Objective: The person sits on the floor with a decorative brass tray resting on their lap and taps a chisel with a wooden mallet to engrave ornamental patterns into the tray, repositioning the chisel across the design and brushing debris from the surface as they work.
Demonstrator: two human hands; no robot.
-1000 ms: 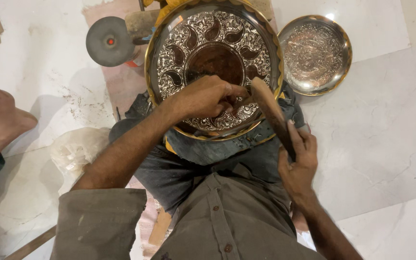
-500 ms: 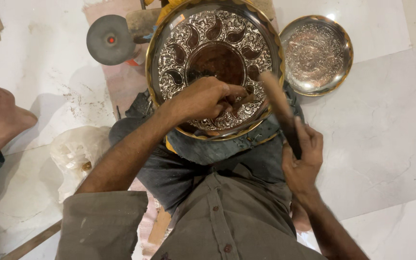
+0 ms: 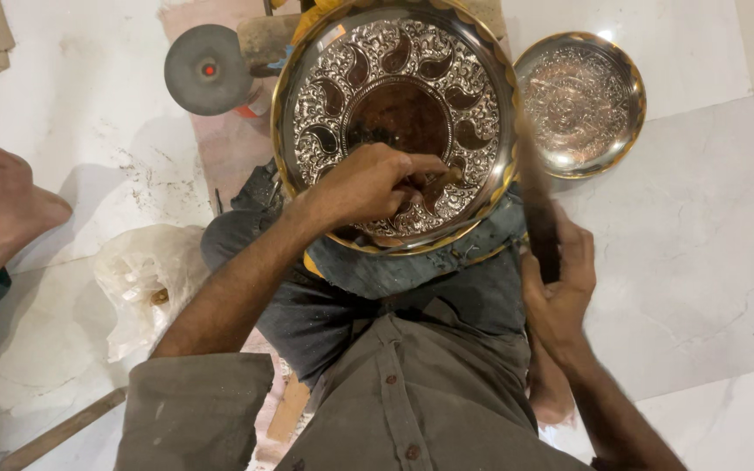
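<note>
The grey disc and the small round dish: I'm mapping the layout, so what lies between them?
In the head view, the large embossed plate fills the stretch between the grey disc and the small dish; the left hand rests on it.

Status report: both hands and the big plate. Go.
Left hand pinches a small tool on the engraved plate. Right hand grips a dark wooden mallet, raised and blurred. Small dish clear to the right; nothing blocking.

I note the large plate (image 3: pixel 394 113): silver embossed relief, dark paisley shapes ringing a dark brown centre, gold scalloped rim. The small bowl (image 3: pixel 579 103) beside it: silver floral embossing, brass rim. Grey disc (image 3: pixel 208 70) has a red hub. Floor (image 3: pixel 709 262) is white marble, grey-veined.
</note>
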